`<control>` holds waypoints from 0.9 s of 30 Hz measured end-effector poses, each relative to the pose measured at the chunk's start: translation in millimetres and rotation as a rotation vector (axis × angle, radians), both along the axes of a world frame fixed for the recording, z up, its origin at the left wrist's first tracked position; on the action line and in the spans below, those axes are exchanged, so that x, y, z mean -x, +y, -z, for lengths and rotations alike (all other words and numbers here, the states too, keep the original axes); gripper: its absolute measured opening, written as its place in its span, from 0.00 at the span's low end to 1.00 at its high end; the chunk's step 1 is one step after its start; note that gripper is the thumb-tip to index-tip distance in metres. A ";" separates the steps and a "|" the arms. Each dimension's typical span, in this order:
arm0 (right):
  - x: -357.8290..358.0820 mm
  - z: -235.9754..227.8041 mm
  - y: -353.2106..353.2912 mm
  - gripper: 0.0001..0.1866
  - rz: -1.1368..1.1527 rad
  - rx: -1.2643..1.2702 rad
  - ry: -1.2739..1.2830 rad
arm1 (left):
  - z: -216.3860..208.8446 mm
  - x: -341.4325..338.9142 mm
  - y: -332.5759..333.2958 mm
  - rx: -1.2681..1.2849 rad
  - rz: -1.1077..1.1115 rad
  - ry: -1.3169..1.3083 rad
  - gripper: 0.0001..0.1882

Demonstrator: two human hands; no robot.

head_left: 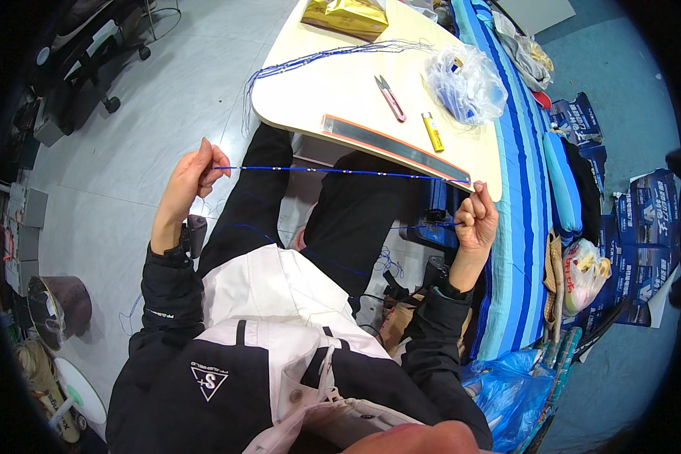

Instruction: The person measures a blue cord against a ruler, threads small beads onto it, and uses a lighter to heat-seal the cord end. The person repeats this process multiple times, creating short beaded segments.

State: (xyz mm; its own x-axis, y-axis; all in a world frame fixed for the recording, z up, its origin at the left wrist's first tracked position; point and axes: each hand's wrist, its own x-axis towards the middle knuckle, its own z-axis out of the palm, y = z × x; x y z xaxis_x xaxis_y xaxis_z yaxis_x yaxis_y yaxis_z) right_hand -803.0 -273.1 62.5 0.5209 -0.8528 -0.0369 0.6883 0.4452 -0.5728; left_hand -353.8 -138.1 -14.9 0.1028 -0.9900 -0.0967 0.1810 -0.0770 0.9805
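Observation:
A thin blue beaded cord (340, 172) with small pale beads is stretched taut above my lap, just off the table's near edge. At its left end the fingertips of my left hand (191, 172) pinch it. My right hand (477, 217) grips the other end beside the table corner, fingers curled. Loose blue thread trails from the hands across my dark trousers. Along the table edge, close behind the cord, lies a long dark strip with an orange border (397, 147). Pink-handled thread snips (390, 99) and a yellow lighter (433, 132) rest farther back on the tabletop.
The pale table (295, 106) bears a bundle of blue beaded cords (310, 62), a gold bag (346, 18) and a clear plastic bag (465, 85). A blue striped bed cover (516, 280) runs along the right. A brown bin (62, 306) stands on the floor at left.

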 end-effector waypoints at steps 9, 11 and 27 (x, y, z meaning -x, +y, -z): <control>-67.4 -1.9 35.0 0.08 -0.199 0.143 0.647 | -3.8 54.7 -4.7 0.405 -0.271 -1.324 0.15; -94.7 3.1 44.7 0.08 -0.327 0.159 0.713 | -14.3 84.3 -11.0 0.543 0.076 -0.795 0.19; -16.3 -13.3 22.6 0.12 -0.420 0.412 0.987 | -27.5 -19.4 -7.4 0.450 -0.239 -0.655 0.04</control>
State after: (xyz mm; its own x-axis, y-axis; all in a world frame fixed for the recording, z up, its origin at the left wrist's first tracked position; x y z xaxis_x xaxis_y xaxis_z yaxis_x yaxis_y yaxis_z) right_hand -786.7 -250.4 75.7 0.6666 -0.6603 -0.3458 -0.2998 0.1873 -0.9354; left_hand -334.4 -145.5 12.6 0.2134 -0.8639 0.4563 -0.4758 0.3161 0.8208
